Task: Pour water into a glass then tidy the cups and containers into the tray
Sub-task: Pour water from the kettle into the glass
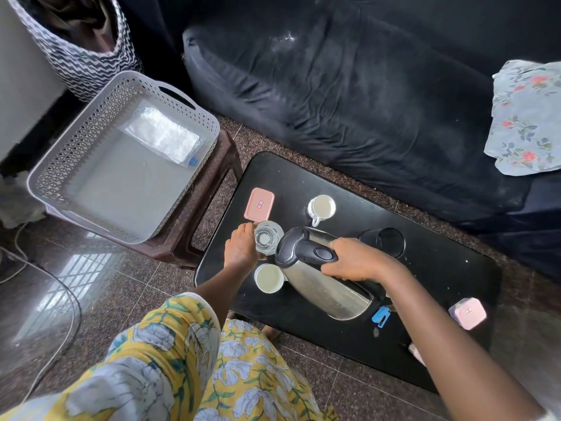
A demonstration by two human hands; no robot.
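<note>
Soft daylight fills the scene. A window's barred reflection glares on the polished floor [69, 278] at 8 o'clock. The dark sofa [349, 101] swallows detail. Wide-angle bending curves the edges, and corners smear slightly; the centre stays sharp.

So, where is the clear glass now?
The glass stands at the table's left end, held by the left hand, between the pink box and the kettle.

My low black rectangular table [431, 262] carries a clear drinking glass [268, 240], two white cups [321, 207] [270, 278], a black tumbler [386, 242], two pink lidded plastic boxes [259, 204] [468, 312] and a small blue stapler [381, 318].
</note>
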